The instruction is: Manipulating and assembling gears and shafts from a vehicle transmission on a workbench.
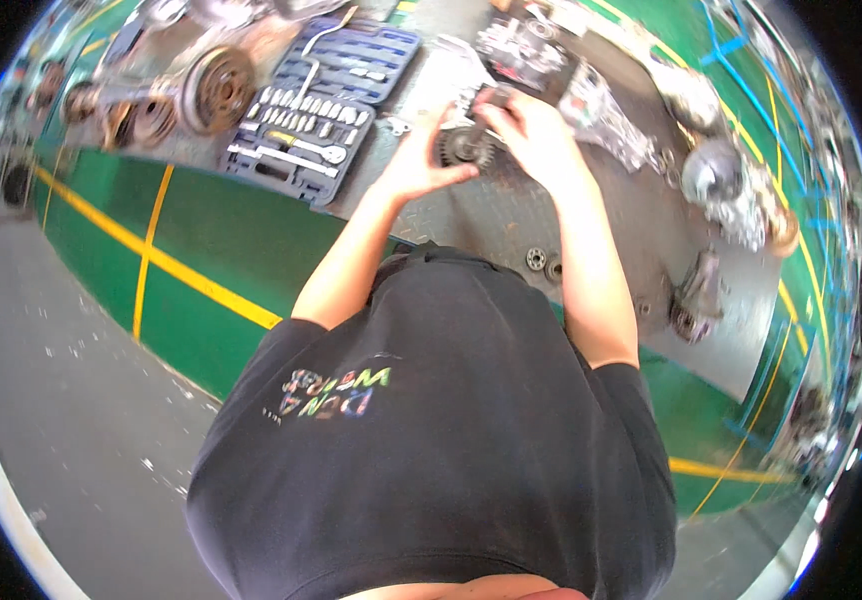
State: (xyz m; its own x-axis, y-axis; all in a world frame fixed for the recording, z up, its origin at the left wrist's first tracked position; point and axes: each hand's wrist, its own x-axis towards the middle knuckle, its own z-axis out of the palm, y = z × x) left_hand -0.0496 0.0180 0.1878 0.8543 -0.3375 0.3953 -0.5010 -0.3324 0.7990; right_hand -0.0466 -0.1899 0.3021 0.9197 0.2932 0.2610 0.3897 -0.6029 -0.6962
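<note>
A dark toothed gear (459, 150) is held just above the metal workbench, in front of my body. My left hand (416, 165) curves around its left side, the thumb along the near edge and the fingers along the far side. A dark shaft (481, 125) seems to rise from the gear toward my right hand (529, 135). My right fingers close around the shaft's upper end, which shows as a dark knob. Whether gear and shaft are one piece I cannot tell.
An open blue socket set (301, 145) lies left of my hands. Beyond it stands a rusty hub on an axle (219, 90). Metal housings (601, 115) fill the far right. Small bearing rings (537, 260) and a bracket-like part (696, 295) rest on the workbench (631, 225) nearer me.
</note>
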